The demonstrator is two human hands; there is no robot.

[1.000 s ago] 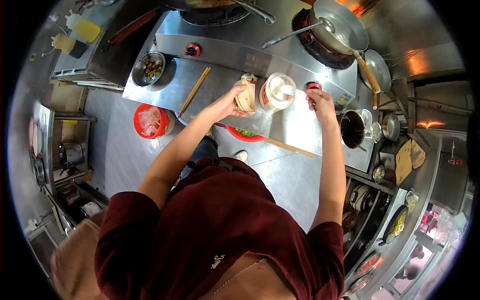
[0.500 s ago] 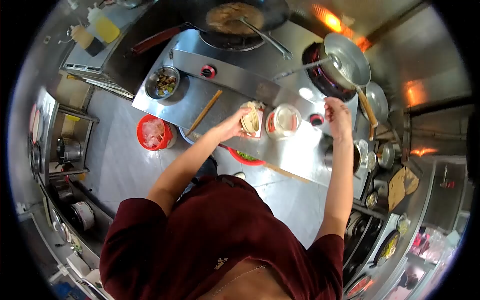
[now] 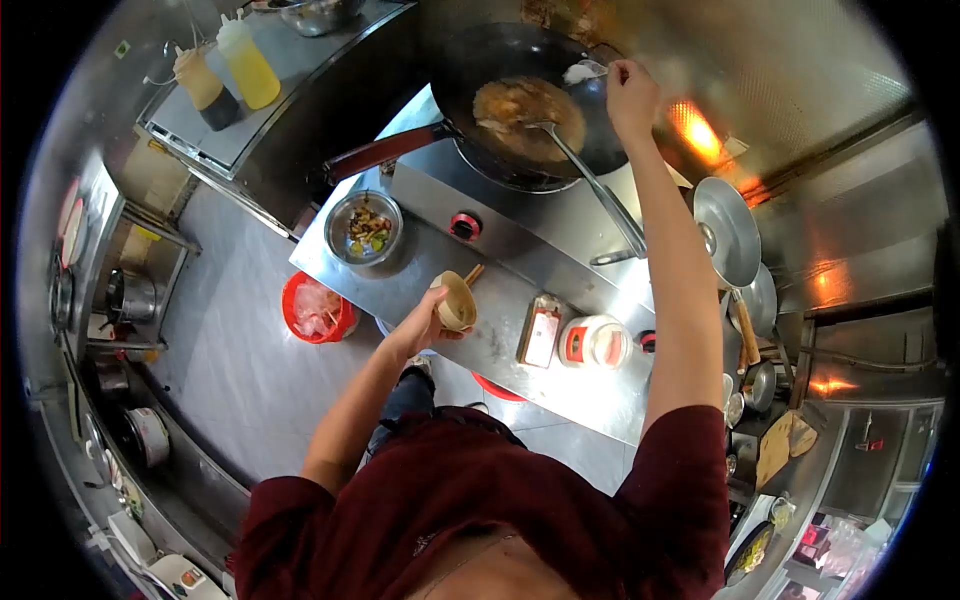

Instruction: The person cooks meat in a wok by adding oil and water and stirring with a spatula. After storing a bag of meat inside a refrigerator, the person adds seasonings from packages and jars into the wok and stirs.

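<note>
My right hand (image 3: 632, 95) is closed on the handle of a small clear spoon (image 3: 585, 71) with white powder in it, over the right rim of a black wok (image 3: 460, 62). Brown liquid with pieces of food (image 3: 510, 100) fills the wok's middle, and a metal ladle (image 3: 600, 190) rests in it. Lower down, my left hand (image 3: 422, 325) grips a small beige bowl (image 3: 456, 302) above the steel counter, tilted so that its inside shows. To its right stand a rectangular container (image 3: 541, 332) and a white-lidded jar (image 3: 606, 343).
A metal bowl of chopped food (image 3: 363, 229) sits left of the red stove knob (image 3: 465, 227). Squeeze bottles (image 3: 248, 65) stand at the upper left. A red bucket (image 3: 318, 308) is on the floor. Another pan (image 3: 727, 232) lies at the right.
My right hand has moved from beside the jar up to the wok with the spoon. My left hand has moved away from the rectangular container with the bowl. The view has shifted toward the wok.
</note>
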